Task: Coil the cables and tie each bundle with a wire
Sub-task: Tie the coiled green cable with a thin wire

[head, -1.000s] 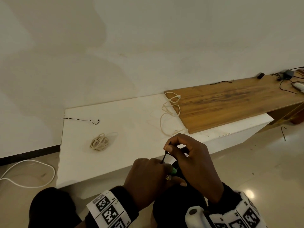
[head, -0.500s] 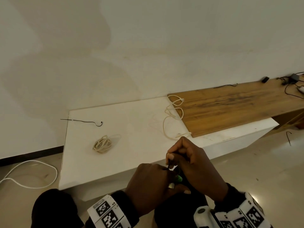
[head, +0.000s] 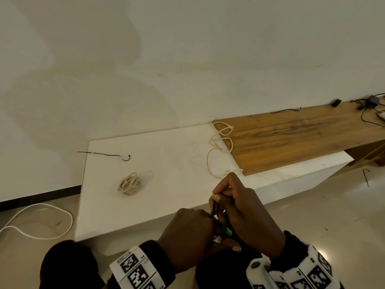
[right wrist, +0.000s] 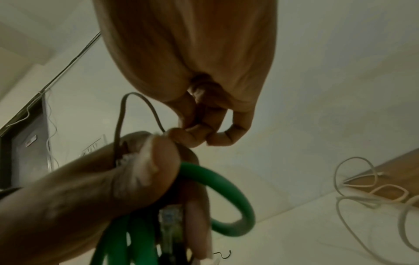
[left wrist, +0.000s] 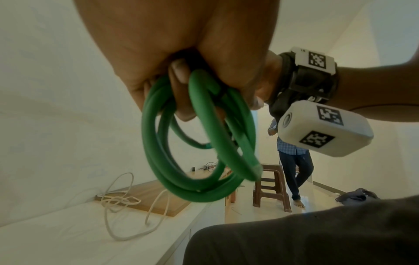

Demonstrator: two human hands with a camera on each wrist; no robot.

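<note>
Nearest, the left hand [head: 188,232] is gripping the green coil [left wrist: 197,136] tight above the lap, while the right hand [head: 245,207] is pinching the black wire [right wrist: 127,114] just above it. The twist should probably be drawn snug while the loops are being held flat. Farther off, a tan bundle [head: 130,183] and loose cable [head: 218,151] are lying on the desk [head: 166,163].

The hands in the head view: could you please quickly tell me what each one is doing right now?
Left hand: closed, gripping the coiled green cable.
Right hand: closed, fingers pinching the thin dark tie wire.
</note>
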